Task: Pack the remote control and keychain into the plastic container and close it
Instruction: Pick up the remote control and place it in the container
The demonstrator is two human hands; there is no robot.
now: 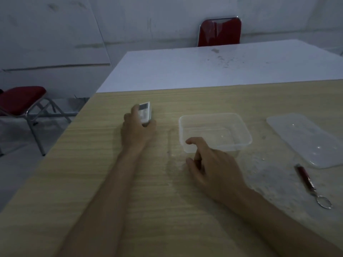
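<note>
Gripping hand: the remote control [145, 112] is being clasped by the left hand [138, 129], low over the bench [111, 173].
Right hand [211, 167]: is being rested at the plastic container's [239, 127] near-left corner, fingers loosely spread, nothing held.
Container: is being left open, nothing inside.
Lid [304, 140]: is lying flat, right of the container.
Keychain [311, 186]: is lying on the bench, just before the lid.

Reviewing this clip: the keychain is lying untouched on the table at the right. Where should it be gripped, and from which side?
Probably the dark red body of the keychain, pinched across its narrow width from above. It lies flat on the wooden table, long axis running away from the person, ring nearest them. The right hand is closest; the left hand holds the remote control.
</note>
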